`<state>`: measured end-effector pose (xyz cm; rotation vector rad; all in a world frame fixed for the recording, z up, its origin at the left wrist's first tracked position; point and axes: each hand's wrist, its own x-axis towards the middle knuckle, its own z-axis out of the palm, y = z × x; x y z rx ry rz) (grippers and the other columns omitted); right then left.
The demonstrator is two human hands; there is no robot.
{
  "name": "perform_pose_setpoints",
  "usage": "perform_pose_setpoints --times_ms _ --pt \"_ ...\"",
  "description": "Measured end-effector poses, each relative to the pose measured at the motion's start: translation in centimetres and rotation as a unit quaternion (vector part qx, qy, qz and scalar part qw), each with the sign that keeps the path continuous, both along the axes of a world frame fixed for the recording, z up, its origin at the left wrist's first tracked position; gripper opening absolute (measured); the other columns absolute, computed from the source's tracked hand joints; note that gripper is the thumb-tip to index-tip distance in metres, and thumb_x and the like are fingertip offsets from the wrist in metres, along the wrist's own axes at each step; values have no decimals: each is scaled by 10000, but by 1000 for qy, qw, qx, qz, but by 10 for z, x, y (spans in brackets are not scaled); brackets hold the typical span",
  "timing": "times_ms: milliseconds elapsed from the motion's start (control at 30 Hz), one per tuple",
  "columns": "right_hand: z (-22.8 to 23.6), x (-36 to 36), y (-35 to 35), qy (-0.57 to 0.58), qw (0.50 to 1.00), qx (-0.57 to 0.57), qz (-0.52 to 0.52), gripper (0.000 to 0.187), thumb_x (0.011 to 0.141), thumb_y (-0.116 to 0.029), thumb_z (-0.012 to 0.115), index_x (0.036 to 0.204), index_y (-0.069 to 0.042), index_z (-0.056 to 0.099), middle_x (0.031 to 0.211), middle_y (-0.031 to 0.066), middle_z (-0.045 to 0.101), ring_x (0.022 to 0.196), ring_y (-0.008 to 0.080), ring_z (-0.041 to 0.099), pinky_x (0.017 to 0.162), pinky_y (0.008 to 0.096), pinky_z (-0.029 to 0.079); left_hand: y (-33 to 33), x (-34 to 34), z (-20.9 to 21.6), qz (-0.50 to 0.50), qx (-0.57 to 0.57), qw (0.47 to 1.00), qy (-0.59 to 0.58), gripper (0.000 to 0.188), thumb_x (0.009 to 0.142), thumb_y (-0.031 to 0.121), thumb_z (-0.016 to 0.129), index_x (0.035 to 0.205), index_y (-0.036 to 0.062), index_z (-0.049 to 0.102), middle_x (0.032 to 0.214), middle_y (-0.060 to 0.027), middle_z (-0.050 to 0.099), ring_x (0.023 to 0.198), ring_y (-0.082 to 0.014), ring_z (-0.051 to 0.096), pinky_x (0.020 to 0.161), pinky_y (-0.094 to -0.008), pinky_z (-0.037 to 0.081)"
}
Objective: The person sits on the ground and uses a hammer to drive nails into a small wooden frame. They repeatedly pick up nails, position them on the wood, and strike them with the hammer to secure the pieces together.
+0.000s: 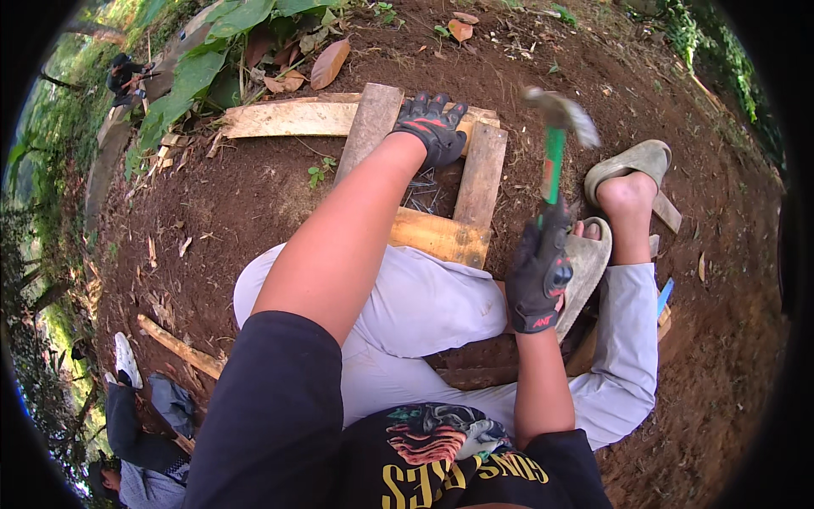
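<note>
In a dark glove with red marks, my left hand point(432, 127) lies over the far rail of a wooden frame point(482, 174), fingers spread, beside a grey plank point(369, 127) that crosses it. Whether something small sits under the fingers is hidden. My right hand point(539, 276), gloved too, is closed round the green handle of a hammer point(554, 157). The hammer's metal head is raised to the right of the frame and slightly blurred. Several loose nails point(422, 195) lie on the soil inside the frame, partly behind my left wrist.
My sandalled foot point(585, 271) is close under the hammer. A blue-tipped tool point(666, 295) lies to its right. A long pale board point(288, 120) extends left from the frame, near big leaves point(191, 81). One person sits lower left, another stands far upper left.
</note>
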<state>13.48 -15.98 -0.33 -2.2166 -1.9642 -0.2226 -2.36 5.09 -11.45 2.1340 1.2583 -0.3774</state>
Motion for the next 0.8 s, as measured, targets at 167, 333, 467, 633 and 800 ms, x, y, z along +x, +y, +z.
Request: perform_pose_setpoints --times_ms 167,333,467,633,800 --pt "27 -15 12 157 985 -69 17 474 1127 -247 517 1530 1 513 1289 230 707 1122 458 684 1056 511 480 7 -6 5 4 5 1000 -4 751 1061 527 388 1730 230 222 1797 -130 162 1649 -401 150 1333 -563 131" --pt "32 -15 14 163 982 79 -58 404 1127 -248 504 1420 19 583 1116 253 710 1006 463 675 1005 504 501 -1 -7 -5 29 1 999 -14 758 1042 492 429 1721 208 248 1785 -127 206 1645 -383 174 1335 -557 135" --pt "-14 9 3 -36 992 -116 37 268 1098 -199 505 1238 -10 634 1056 218 677 925 455 668 945 555 485 10 3 17 22 -41 999 -28 694 968 304 496 1616 68 427 1702 -177 371 1588 -398 317 1308 -552 247" --pt "42 -13 23 113 992 -39 -44 377 1137 -277 467 1288 17 648 1085 249 704 1044 453 666 909 530 502 6 -17 33 69 -57 995 -44 628 961 249 508 1548 25 490 1619 -187 479 1536 -389 409 1276 -539 323" --pt "3 -1 5 -84 989 -114 28 320 1116 -248 509 1231 13 657 1028 245 683 996 465 653 913 538 519 7 -4 24 71 -16 997 -41 583 964 230 520 1514 38 530 1620 -177 484 1520 -363 436 1266 -512 342"
